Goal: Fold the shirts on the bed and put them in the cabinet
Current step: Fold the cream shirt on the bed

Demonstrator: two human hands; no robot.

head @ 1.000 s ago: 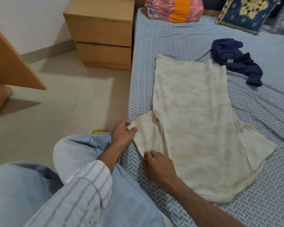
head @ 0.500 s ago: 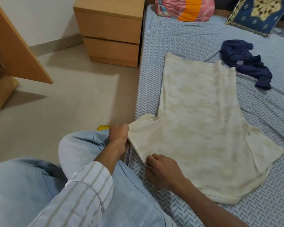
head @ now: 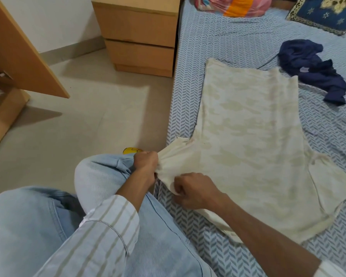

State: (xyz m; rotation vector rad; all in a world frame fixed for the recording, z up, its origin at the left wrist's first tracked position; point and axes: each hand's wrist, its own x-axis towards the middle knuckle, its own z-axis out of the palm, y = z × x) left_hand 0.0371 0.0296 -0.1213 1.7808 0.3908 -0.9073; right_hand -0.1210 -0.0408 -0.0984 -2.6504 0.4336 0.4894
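While the cream camouflage-print T-shirt (head: 248, 136) lies spread flat on the blue chevron bedsheet (head: 218, 43) at centre right of the frame, both hands work its near sleeve at lower centre. The left hand (head: 145, 161) has its fingers curled tight round the sleeve cuff, and the right hand (head: 194, 189) pinches the lower sleeve edge just beside it. This grip appears meant to pull the sleeve taut and straighten it before it is folded over the body; the flat lay of the garment suits that step.

A crumpled navy shirt (head: 312, 68) waits at upper right, touching or just beside the cream shirt's far corner. A wooden two-drawer cabinet (head: 138, 37) stands at upper centre against the bed edge, drawers closed.

Compared with one second earlier, the sleeve has been drawn out leftward off the bed edge and bunched in the left fist, where it was then only lightly pinched. The right hand then lay on the shirt with relaxed fingers; it now grips. The shirt body and navy shirt have not shifted.
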